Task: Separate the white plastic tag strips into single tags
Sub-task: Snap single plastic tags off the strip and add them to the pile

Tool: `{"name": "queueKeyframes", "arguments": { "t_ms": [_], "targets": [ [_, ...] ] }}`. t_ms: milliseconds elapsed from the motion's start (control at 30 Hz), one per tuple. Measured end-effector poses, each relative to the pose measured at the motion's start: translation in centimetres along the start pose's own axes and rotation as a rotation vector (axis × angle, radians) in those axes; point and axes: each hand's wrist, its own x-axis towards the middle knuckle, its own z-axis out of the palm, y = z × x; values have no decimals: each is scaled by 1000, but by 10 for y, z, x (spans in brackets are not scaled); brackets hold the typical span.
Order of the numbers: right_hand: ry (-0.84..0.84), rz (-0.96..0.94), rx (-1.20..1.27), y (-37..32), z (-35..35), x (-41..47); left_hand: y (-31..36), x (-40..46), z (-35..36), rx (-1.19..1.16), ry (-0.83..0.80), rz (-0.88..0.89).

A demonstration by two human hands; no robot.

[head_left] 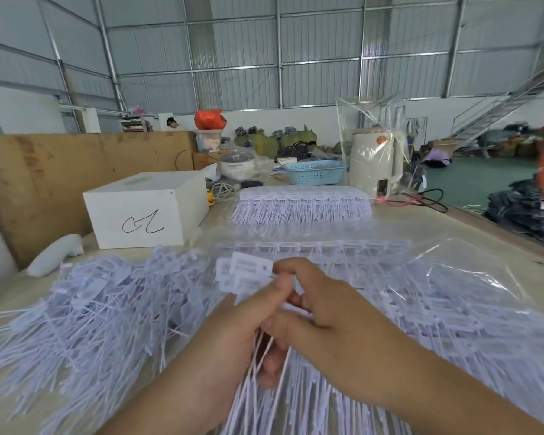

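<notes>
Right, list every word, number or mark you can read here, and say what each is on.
White box: a handwritten black scribble on its front, no clear letters or numbers.
White tags held in the hands: faint print, too blurred to read.
Cream kettle under clear plastic: a small orange sticker, too small to read.
No other legible text.

- The desk is pale wood.
- A loose heap of single white tags covers its near left.
- Joined tag strips lie at near right on clear plastic film.
- A further stack of strips sits mid-desk.
- A white box (with a black scribble) stands at left.
- A blue basket and a bagged kettle stand at the far end.
</notes>
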Motion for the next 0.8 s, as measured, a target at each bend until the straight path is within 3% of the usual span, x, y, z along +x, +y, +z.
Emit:
{"name": "queueKeyframes", "arguments": {
  "t_ms": [133,233,333,467,667,800],
  "targets": [
    [-51,26,40,5,-1,3,1,3,-5,-26,-85,-98],
    [-95,70,106,5,-8,4,4,4,-12,-133,-11,-130],
    [-125,107,99,5,-15,4,6,3,-13,-107,112,-20],
    [-193,60,172,0,-13,2,7,0,-5,103,119,114],
    [184,-112,337,-11,11,6,11,2,1,-279,120,55],
    [382,-31,325,-16,13,10,9,6,-6,-415,216,14]
  ]
}}
